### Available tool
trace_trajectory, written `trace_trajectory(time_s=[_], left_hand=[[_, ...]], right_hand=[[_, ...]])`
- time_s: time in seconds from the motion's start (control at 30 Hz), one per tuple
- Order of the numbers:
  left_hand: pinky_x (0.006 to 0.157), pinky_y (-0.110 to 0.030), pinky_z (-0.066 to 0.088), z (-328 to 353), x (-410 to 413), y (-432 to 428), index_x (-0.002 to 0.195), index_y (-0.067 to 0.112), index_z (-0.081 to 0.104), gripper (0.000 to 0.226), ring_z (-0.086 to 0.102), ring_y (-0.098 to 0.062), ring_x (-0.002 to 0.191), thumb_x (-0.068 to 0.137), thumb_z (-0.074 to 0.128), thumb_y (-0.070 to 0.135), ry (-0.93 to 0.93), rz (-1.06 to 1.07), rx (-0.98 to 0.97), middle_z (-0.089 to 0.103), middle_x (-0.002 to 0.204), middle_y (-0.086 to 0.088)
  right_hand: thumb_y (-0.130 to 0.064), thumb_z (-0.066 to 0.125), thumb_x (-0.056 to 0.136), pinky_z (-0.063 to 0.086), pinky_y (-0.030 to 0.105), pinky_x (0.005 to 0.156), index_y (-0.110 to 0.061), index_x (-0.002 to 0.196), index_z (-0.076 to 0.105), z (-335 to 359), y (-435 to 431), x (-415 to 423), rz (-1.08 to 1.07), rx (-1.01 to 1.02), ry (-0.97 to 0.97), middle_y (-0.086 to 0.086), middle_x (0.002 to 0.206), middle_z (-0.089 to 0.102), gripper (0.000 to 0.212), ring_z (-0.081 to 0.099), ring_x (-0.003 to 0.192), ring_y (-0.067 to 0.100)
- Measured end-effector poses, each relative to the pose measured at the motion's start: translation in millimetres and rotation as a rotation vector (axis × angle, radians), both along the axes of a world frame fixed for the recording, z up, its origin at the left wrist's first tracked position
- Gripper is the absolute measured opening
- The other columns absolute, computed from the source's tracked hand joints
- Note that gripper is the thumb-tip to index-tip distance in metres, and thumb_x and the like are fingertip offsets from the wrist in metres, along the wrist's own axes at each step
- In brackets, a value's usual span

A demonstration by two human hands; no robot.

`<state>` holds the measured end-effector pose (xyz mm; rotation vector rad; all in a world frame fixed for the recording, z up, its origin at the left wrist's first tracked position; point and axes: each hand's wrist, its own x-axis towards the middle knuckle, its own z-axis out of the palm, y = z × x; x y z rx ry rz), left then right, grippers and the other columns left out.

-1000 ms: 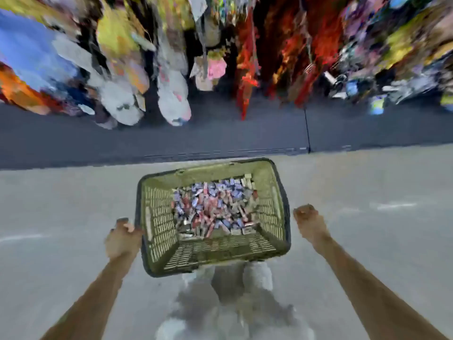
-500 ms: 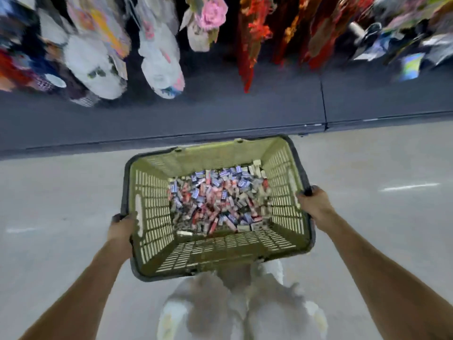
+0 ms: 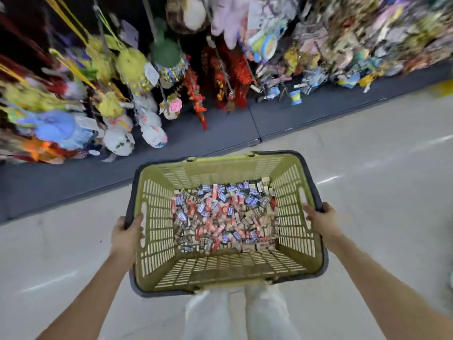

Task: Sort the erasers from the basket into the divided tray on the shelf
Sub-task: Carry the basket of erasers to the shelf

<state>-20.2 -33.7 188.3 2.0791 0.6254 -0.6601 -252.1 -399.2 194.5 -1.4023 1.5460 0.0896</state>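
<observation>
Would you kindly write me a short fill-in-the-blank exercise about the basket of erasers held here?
1. The basket has olive-___ slatted walls.
2. The erasers lie heaped ___ the basket.
3. The left hand and the right hand each grip its dark ___ on opposite sides.
Missing words: green; inside; rim.

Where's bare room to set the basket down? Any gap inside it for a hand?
Bare floor left of the basket, between the left hand and the dark shelf base, and more bare floor beyond the right hand. Crowded: hanging goods pack the space above that base; erasers cover the basket's visible bottom, no gap.
</observation>
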Motion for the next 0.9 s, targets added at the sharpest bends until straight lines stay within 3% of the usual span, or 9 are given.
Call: trace_trajectory(time_s=[0.1,0.23,0.33,0.4,0.47,0.53,0.63,0.8,0.9], left_hand=[[0.054,-0.035,0.043,64.7,7.9,-23.6,0.086,0.012,0.055,0.022,0.051,-0.026,0.055,0.091,0.059,0.033,-0.043,-0.130,-0.004,0.054,0.066,-0.010],[0.048,-0.031,0.040,129.2,20.7,-57.3,0.097,0.006,0.059,0.026,0.050,-0.022,0.049,0.092,0.059,0.031,-0.098,-0.264,0.015,0.052,0.062,-0.008],[0.046,-0.027,0.040,168.0,23.4,-91.9,0.105,0.006,0.059,0.028,0.053,-0.013,0.052,0.095,0.055,0.032,-0.137,-0.379,0.000,0.057,0.062,0.002],[0.045,-0.016,0.043,186.8,27.4,-121.4,0.109,0.009,0.056,0.026,0.054,-0.005,0.052,0.095,0.055,0.031,-0.145,-0.453,-0.042,0.062,0.061,0.010],[0.054,-0.024,0.046,200.7,33.8,-161.5,0.114,0.004,0.059,0.035,0.056,-0.015,0.060,0.095,0.056,0.033,-0.139,-0.536,-0.060,0.066,0.077,-0.004],[0.058,-0.032,0.042,210.5,37.7,-211.8,0.103,0.004,0.060,0.029,0.051,-0.021,0.057,0.095,0.055,0.032,-0.140,-0.612,-0.099,0.059,0.072,-0.012],[0.052,-0.031,0.039,215.1,35.4,-293.7,0.081,0.011,0.057,0.020,0.044,-0.020,0.049,0.095,0.056,0.026,-0.139,-0.698,-0.141,0.050,0.061,-0.007],[0.056,-0.032,0.041,217.2,12.9,-453.0,0.092,0.015,0.050,0.012,0.046,-0.017,0.047,0.093,0.059,0.023,-0.154,-0.821,-0.209,0.051,0.061,-0.005],[0.050,-0.027,0.039,231.2,-14.9,-548.6,0.077,0.027,0.042,0.024,0.045,-0.017,0.053,0.094,0.058,0.028,-0.151,-0.899,-0.230,0.045,0.064,0.005]], right_hand=[[-0.023,0.068,0.086,0.044,0.030,0.055,-0.008,0.088,0.054,65.2,-3.8,-25.1,-0.062,-0.009,-0.030,0.005,0.068,0.057,0.020,0.054,0.059,0.019],[-0.016,0.066,0.086,0.043,0.035,0.057,-0.008,0.082,0.054,136.1,-8.8,-55.6,-0.157,-0.034,-0.060,0.009,0.063,0.053,0.015,0.049,0.054,0.023],[-0.012,0.065,0.087,0.042,0.033,0.053,-0.005,0.082,0.054,175.7,-13.8,-80.3,-0.210,-0.031,-0.056,0.012,0.061,0.052,0.014,0.047,0.052,0.024],[-0.010,0.065,0.085,0.040,0.031,0.049,-0.004,0.076,0.053,191.1,-21.9,-96.9,-0.243,-0.047,-0.033,0.012,0.058,0.051,0.017,0.047,0.049,0.023],[-0.008,0.065,0.083,0.041,0.030,0.050,-0.006,0.070,0.052,203.6,-36.7,-110.7,-0.286,-0.064,-0.013,0.011,0.056,0.052,0.018,0.048,0.050,0.024],[-0.007,0.064,0.079,0.041,0.034,0.054,-0.008,0.067,0.052,210.4,-58.7,-124.8,-0.336,-0.080,-0.004,0.011,0.053,0.053,0.018,0.048,0.051,0.024],[-0.008,0.065,0.073,0.042,0.037,0.058,-0.009,0.061,0.054,212.4,-99.3,-148.0,-0.418,-0.093,0.022,0.009,0.049,0.056,0.016,0.050,0.052,0.024],[-0.010,0.066,0.072,0.050,0.038,0.062,-0.007,0.063,0.059,207.4,-185.1,-194.0,-0.596,-0.105,0.025,0.008,0.049,0.061,0.011,0.057,0.053,0.026],[-0.014,0.072,0.072,0.049,0.037,0.059,-0.011,0.075,0.061,211.1,-242.0,-228.0,-0.706,-0.112,0.008,0.006,0.050,0.061,0.012,0.058,0.054,0.025]])
